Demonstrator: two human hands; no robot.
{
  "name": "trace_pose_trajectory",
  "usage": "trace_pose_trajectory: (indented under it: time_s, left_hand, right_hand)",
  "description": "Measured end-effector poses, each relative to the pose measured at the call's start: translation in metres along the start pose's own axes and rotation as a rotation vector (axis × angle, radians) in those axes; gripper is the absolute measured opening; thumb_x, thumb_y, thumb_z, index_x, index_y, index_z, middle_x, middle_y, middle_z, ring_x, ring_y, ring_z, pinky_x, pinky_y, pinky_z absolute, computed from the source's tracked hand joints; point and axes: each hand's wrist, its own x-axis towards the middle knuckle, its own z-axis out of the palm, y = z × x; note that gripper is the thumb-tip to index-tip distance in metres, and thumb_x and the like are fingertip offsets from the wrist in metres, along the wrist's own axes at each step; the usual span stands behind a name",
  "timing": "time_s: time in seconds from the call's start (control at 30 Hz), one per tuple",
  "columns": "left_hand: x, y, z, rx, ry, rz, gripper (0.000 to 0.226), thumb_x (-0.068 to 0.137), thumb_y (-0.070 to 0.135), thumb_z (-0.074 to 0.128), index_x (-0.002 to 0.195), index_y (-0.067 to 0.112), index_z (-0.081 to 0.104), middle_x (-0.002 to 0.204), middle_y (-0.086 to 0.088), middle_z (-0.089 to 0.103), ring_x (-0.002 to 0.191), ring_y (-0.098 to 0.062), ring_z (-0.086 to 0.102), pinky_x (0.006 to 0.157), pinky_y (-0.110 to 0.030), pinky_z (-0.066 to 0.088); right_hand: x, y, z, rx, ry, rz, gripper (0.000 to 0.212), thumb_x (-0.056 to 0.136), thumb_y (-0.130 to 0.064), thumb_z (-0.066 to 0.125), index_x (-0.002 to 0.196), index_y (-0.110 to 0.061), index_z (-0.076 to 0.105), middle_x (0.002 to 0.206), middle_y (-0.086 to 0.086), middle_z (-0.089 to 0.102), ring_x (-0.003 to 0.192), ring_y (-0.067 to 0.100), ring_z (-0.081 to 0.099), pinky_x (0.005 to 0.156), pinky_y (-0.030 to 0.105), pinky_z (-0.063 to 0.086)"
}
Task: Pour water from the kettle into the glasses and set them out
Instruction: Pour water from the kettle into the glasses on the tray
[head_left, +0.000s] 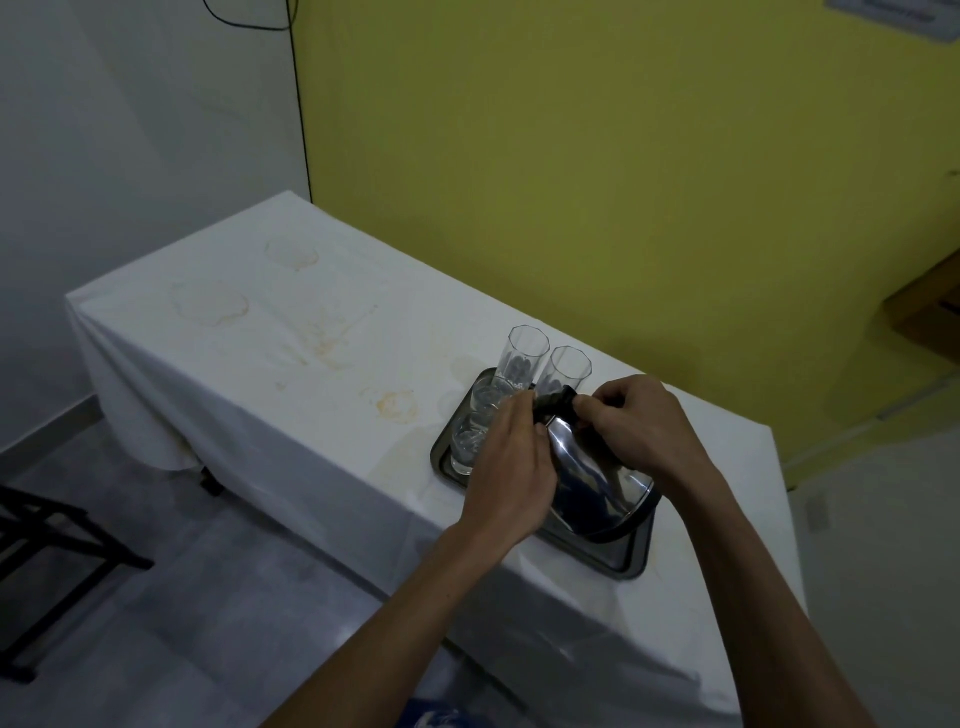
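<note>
Your hands are both on the kettle (597, 483) right now, and it sits tilted on the dark tray (623, 564) at the near end of the counter (311, 395). The right hand (641, 423) is curled shut over the top by the black handle (556, 401), and the left hand (511, 470) is pressed against the steel flank with its fingertips reaching that same handle, though whether they actually close round it I cannot tell. That body is polished metal, so reckon it slippery and, if full, heavy; take the load on the black handle, which is ribbed and should not slide, and use the other palm only to steady it. The glasses (527, 353) stand clustered just beyond the kettle on the far side of the tray, two tall ones at the back looking empty and at least two nearer ones, half hidden by your left hand, that seem to hold water. They are thin, clear and breakable, packed close enough to knock together, so take each one low round the wall and lift straight up. The white cloth (218, 415) over the counter is loose, creased and ring-stained, soft footing for a tall glass, so set them down gently. You have plenty of bare cloth to the left for setting out, a yellow wall (571, 156) tight behind, and a black frame (47, 551) on the floor to your left.
</note>
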Motion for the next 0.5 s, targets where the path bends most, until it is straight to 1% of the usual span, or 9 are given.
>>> trace_pose_trajectory:
  time_s: [0.1,0.23,0.27,0.33,0.37,0.43,0.5]
  left_hand:
    - [0.000,0.000,0.001,-0.003,0.001,-0.004,0.042,0.102,0.024,0.029,0.143,0.018,0.032,0.142,0.000,0.045,0.127,-0.018,0.046,0.101,-0.031,0.042]
    - [-0.001,0.002,0.001,0.008,-0.007,0.003,0.042,0.102,0.024,0.029,0.144,0.018,0.032,0.144,-0.001,0.043,0.129,-0.019,0.045,0.103,-0.032,0.040]
    - [-0.001,0.003,0.000,0.018,-0.017,0.000,0.044,0.102,0.025,0.029,0.146,0.017,0.030,0.148,-0.002,0.039,0.134,-0.020,0.040,0.107,-0.032,0.037]
    - [0.000,0.005,0.000,0.028,-0.049,-0.010,0.048,0.103,0.026,0.028,0.150,0.015,0.025,0.157,-0.003,0.029,0.145,-0.018,0.025,0.116,-0.030,0.024]
    - [0.000,0.006,0.000,0.030,-0.063,-0.013,0.049,0.103,0.026,0.028,0.151,0.014,0.024,0.158,-0.003,0.026,0.147,-0.016,0.019,0.118,-0.027,0.018]
    - [0.000,0.008,0.002,0.034,-0.081,-0.006,0.049,0.104,0.026,0.028,0.151,0.014,0.023,0.160,-0.002,0.023,0.149,-0.014,0.014,0.117,-0.025,0.013]
    - [0.000,0.011,0.006,0.043,-0.101,0.000,0.049,0.104,0.027,0.027,0.151,0.015,0.022,0.161,-0.002,0.020,0.150,-0.013,0.010,0.118,-0.026,0.012]
  right_hand:
    - [-0.001,0.000,0.000,0.003,-0.002,-0.003,0.031,0.090,-0.032,0.064,0.072,-0.010,0.075,0.070,0.013,0.073,0.072,0.031,0.070,0.066,0.042,0.056]
    - [-0.004,0.004,0.002,0.044,0.016,0.006,0.031,0.089,-0.031,0.064,0.071,-0.008,0.075,0.069,0.014,0.074,0.070,0.032,0.071,0.067,0.046,0.058]
    - [-0.005,0.007,0.003,0.064,0.026,0.011,0.031,0.089,-0.031,0.064,0.072,-0.008,0.074,0.070,0.015,0.074,0.069,0.032,0.070,0.065,0.045,0.057]
    - [-0.009,0.014,0.005,0.119,0.050,0.021,0.032,0.090,-0.031,0.064,0.071,-0.007,0.073,0.069,0.017,0.072,0.065,0.032,0.067,0.060,0.040,0.051]
    - [-0.010,0.019,0.007,0.148,0.064,0.027,0.033,0.090,-0.032,0.064,0.070,-0.007,0.072,0.067,0.018,0.071,0.063,0.033,0.065,0.059,0.038,0.047]
    - [-0.014,0.027,0.009,0.200,0.087,0.051,0.033,0.090,-0.032,0.064,0.068,-0.009,0.071,0.061,0.014,0.068,0.059,0.033,0.062,0.058,0.035,0.043]
    - [-0.018,0.034,0.009,0.256,0.099,0.079,0.032,0.092,-0.029,0.064,0.067,-0.010,0.071,0.053,0.005,0.063,0.053,0.024,0.057,0.057,0.032,0.041]
